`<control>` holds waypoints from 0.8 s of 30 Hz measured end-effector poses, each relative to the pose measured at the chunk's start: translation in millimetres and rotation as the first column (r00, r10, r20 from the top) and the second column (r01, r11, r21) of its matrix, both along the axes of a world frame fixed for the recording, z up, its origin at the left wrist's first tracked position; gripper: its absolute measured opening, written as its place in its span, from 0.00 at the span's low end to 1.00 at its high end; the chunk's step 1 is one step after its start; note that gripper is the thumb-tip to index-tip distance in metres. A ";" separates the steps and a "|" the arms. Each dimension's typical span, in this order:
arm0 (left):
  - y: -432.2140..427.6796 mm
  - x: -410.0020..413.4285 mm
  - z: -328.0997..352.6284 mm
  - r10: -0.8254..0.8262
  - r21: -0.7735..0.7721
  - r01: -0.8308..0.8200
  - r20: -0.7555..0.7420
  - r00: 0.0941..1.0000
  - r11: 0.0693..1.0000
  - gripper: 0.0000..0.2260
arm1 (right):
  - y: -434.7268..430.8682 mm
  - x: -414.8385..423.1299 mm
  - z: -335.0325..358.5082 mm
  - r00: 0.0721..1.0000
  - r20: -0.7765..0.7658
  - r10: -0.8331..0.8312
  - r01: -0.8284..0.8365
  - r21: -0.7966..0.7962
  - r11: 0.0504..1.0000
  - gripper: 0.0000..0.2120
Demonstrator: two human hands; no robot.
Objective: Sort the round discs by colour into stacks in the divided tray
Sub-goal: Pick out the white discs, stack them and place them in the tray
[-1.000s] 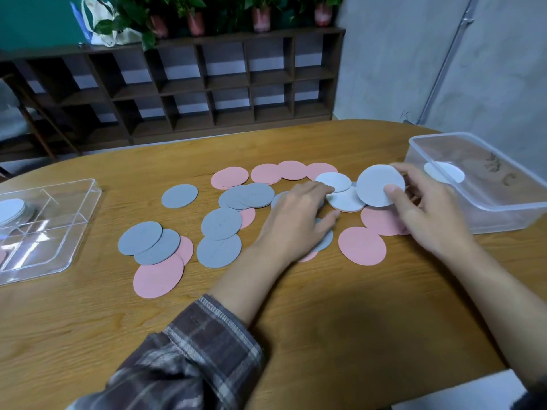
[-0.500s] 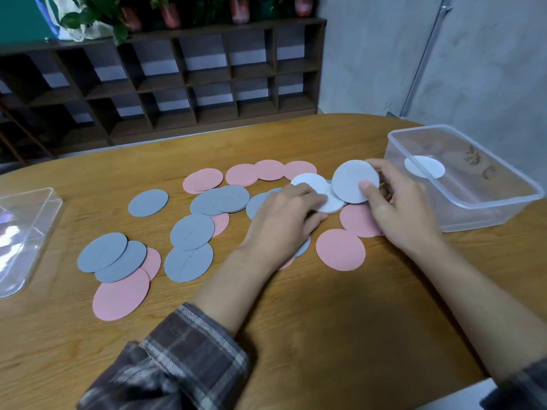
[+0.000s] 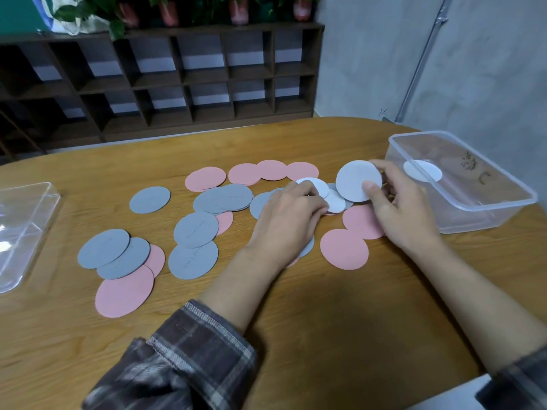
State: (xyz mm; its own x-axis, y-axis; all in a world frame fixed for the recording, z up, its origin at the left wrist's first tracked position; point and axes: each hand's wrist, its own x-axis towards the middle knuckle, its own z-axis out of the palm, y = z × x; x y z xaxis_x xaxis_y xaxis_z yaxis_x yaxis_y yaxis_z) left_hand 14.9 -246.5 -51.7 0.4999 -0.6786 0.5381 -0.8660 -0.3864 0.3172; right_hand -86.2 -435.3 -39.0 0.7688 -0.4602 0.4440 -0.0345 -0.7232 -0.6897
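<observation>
Pink, grey and white round discs lie scattered across the wooden table [image 3: 340, 306]. My right hand [image 3: 405, 214] pinches a white disc [image 3: 353, 179], tilted up off the table, thumb on its face. My left hand [image 3: 291, 221] rests palm down on the pile, its fingertips on a flat white disc [image 3: 318, 186]. More white discs lie beneath. Grey discs [image 3: 195, 229] and pink discs [image 3: 344, 248] surround the hands. The clear divided tray [image 3: 26, 232] sits at the left edge, partly cut off.
A clear plastic tub [image 3: 473, 214] stands at the right, a white round patch [image 3: 423, 170] showing at its bottom. A dark wooden shelf unit [image 3: 177, 78] with potted plants on top lines the back wall. A white object sits at the bottom right corner.
The view has swung right, so the divided tray slid toward the left edge. My right hand keeps the white disc raised; my left hand's fingertips have crept onto the flat white disc.
</observation>
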 end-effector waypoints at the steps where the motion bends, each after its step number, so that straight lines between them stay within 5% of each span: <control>1: 2.1 -0.5 0.0 -0.016 -0.015 0.016 -0.009 1.000 1.000 0.07 | 0.2 0.1 0.4 1.000 0.002 0.006 -0.006 0.001 1.000 0.12; 11: 8.5 -13.9 9.4 -0.042 -0.227 0.040 -0.006 0.999 0.973 0.07 | 3.8 -1.5 1.2 0.986 0.015 0.168 -0.169 0.027 0.985 0.15; 17: 7.5 -15.2 11.9 -0.009 -0.315 -0.046 -0.169 0.986 0.948 0.15 | 4.4 -0.7 0.8 0.973 -0.002 0.229 -0.227 0.121 0.966 0.20; 24: 7.2 -13.4 11.9 0.022 -0.327 -0.114 -0.272 0.962 0.938 0.12 | 9.6 -3.1 1.6 0.958 -0.029 0.285 -0.279 0.140 0.950 0.20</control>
